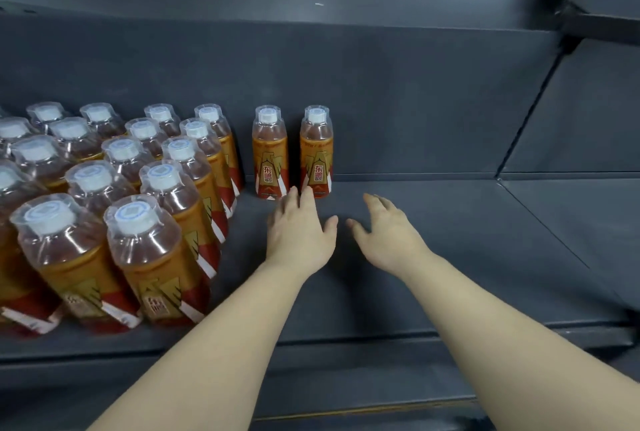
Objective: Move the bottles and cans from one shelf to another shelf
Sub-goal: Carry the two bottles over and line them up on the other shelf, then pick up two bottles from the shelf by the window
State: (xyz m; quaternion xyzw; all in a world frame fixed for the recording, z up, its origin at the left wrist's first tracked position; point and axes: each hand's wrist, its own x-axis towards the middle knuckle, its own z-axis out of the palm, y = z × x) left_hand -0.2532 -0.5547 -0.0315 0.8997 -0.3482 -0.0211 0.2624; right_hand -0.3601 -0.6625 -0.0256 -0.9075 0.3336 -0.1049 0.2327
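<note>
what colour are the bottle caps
White, under clear shrink wrap; the head view shows the bottle caps.

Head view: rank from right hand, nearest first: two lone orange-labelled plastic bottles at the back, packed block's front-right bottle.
From the right hand:
1. Right lone orange-labelled plastic bottle, at the back.
2. Left lone bottle, beside it, further left.
3. Packed block's front-right bottle, front, far left.

Both bare arms reach forward, left hand (300, 230) and right hand (387, 231) palm-down, fingers relaxed, holding nothing.

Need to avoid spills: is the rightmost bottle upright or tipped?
Upright: the rightmost bottle stands on its base, cap on top.
</note>
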